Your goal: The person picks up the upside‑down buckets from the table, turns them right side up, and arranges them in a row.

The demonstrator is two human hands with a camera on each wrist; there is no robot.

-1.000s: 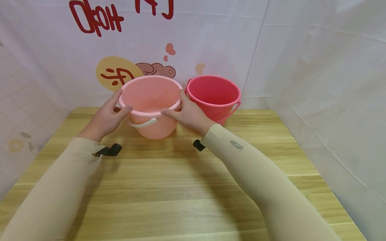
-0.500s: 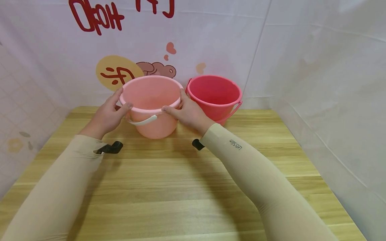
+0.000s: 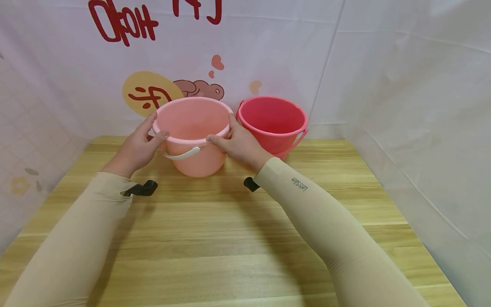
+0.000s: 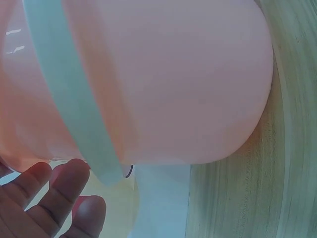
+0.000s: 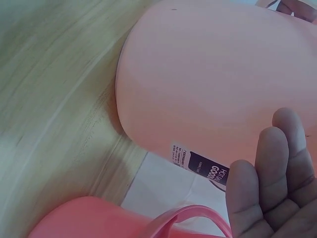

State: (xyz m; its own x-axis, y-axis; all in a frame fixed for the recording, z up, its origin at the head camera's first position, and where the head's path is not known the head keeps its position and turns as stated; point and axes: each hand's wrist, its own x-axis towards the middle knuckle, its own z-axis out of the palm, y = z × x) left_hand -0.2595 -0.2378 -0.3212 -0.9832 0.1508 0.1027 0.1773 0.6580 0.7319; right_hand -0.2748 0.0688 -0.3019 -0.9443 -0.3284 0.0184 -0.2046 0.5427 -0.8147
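A light pink bucket stands upright at the back of the wooden table, its white handle hanging across the front. My left hand holds its rim at the left, thumb on the front edge. At the right side my right hand grips the same rim, thumb forward. Curled fingers show beside the bucket wall in the right wrist view, near a printed label. Just right of that hand stands a darker pink bucket, its own handle lowered.
The wooden table stretches toward me in front of both buckets. Behind them hangs a white backdrop with red lettering and cartoon prints, and a pale sheet borders the right side.
Compared with a second ago, the light pink bucket's front rim and handle sit slightly higher, the hands still on it. Over the last half second hardly anything differs. The darker bucket stays put.
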